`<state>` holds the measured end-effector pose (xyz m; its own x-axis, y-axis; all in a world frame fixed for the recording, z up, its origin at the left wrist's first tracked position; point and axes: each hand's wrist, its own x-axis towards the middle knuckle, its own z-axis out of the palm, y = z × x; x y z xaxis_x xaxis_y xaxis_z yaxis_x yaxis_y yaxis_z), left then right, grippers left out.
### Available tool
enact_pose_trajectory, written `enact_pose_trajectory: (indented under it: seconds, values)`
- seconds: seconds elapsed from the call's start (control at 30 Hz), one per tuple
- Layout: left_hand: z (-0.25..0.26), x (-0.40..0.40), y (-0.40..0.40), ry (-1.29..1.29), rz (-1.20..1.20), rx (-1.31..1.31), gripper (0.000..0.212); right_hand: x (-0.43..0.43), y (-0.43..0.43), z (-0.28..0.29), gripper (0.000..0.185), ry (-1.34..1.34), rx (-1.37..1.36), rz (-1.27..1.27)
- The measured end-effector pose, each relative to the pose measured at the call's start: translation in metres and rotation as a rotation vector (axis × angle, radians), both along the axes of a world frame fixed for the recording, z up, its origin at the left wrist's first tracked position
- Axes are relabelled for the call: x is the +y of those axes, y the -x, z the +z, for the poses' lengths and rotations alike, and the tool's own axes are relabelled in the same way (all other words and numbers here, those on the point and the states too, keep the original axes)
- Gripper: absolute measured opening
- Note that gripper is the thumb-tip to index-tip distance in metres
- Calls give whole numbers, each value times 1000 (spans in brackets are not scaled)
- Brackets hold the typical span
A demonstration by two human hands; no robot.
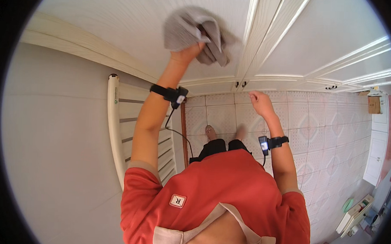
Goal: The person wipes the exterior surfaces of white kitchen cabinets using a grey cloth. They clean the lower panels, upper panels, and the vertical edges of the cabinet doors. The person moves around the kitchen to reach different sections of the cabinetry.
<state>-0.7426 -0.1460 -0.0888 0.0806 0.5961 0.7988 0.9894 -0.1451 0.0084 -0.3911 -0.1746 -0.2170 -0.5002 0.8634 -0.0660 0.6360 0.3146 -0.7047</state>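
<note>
My left hand (186, 54) is raised against a white wood-grained cabinet door (127, 26), holding a bunched grey cloth (184, 29). Folds of the cloth hide most of its fingers. My right hand (261, 105) is lower, in front of the cabinet near its small dark door handles (240, 85). Its fingers are loosely curled, and nothing shows in them. Each forearm bears a black strap with a small device and a cable.
A white slatted radiator (113, 119) stands at the left, beside the grey wall (53, 123). Patterned floor tiles (299, 116) lie under my feet. Far right are a cardboard box (374, 105), white cupboards (375, 154) and a small white table (353, 214) holding several items.
</note>
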Motion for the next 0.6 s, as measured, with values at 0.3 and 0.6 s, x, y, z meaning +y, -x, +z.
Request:
enact_pose_trajectory:
  seconds: [0.3, 0.6]
  values:
    - [4, 31, -26, -21, -137, -64, 50, 2, -4, 2, 23, 98, 34, -101]
    - [-43, 30, -104, 1346, -710, -1311, 31, -11, -30, -20, 24, 138, -42, -179]
